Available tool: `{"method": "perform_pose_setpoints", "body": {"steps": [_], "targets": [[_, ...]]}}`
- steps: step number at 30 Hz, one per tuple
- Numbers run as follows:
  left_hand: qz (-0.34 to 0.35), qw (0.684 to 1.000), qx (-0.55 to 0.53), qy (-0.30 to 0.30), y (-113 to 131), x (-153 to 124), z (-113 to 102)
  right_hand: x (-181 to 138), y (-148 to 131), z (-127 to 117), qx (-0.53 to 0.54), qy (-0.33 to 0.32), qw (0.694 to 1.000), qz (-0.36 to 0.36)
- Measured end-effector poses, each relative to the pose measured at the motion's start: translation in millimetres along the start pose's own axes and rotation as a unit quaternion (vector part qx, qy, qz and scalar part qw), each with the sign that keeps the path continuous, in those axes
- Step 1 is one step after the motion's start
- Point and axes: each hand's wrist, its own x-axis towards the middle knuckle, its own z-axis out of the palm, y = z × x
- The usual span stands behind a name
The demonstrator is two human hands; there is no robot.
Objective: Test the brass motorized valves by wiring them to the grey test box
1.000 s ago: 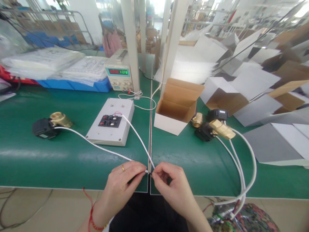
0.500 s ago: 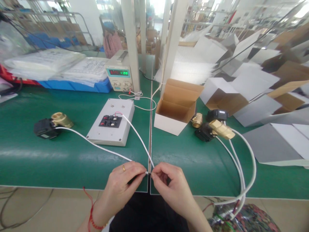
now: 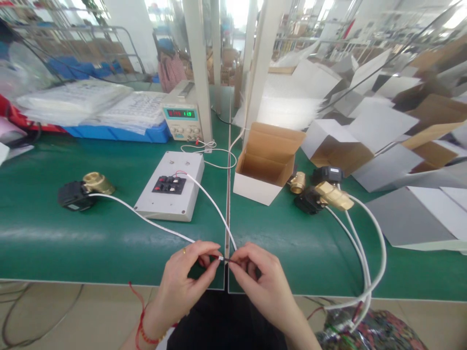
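My left hand [image 3: 189, 274] pinches a small white wire connector [image 3: 221, 258] with thumb and forefinger, near the table's front edge. Red and black wires run into it, and a white cable leads back to a motorized brass ball valve [image 3: 98, 183] lying on the left. Facing it, my right hand [image 3: 257, 270] is closed on dark thin wires [image 3: 229, 260] at the end of another white cable [image 3: 215, 204]. That cable comes from the terminal block [image 3: 168, 184] on a grey box [image 3: 178, 204]. The wires meet at the connector; the joint's details are too small to tell.
A power supply [image 3: 183, 124] with a lit display stands behind the grey box. An open carton [image 3: 260, 187] sits right of the table seam. Several brass valves [image 3: 334, 195] with cables lie farther right, beside white cartons [image 3: 419, 216]. A blue tray [image 3: 120, 133] holds bagged sheets.
My fingers have drawn back slightly, so the white connector and dark wires show more between them. The digits on the power supply's display have changed.
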Motion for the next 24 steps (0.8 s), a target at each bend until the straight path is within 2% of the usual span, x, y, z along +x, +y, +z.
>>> {"method": "perform_pose_setpoints", "body": {"steps": [11, 19, 24], "targets": [[0.010, 1.000, 0.002, -0.005, 1.4, 1.5, -0.4, 2.7, -0.6, 0.7, -0.024, 0.000, 1.000, 0.012], [0.009, 1.000, 0.004, -0.018, -0.6, 1.1, 0.5, 3.3, 2.4, 4.9, 0.031, 0.014, 0.998, 0.044], [0.014, 1.000, 0.006, -0.017, 0.0, 1.8, 0.6, 2.9, 2.5, 5.3, 0.020, 0.020, 0.999, 0.030]]}}
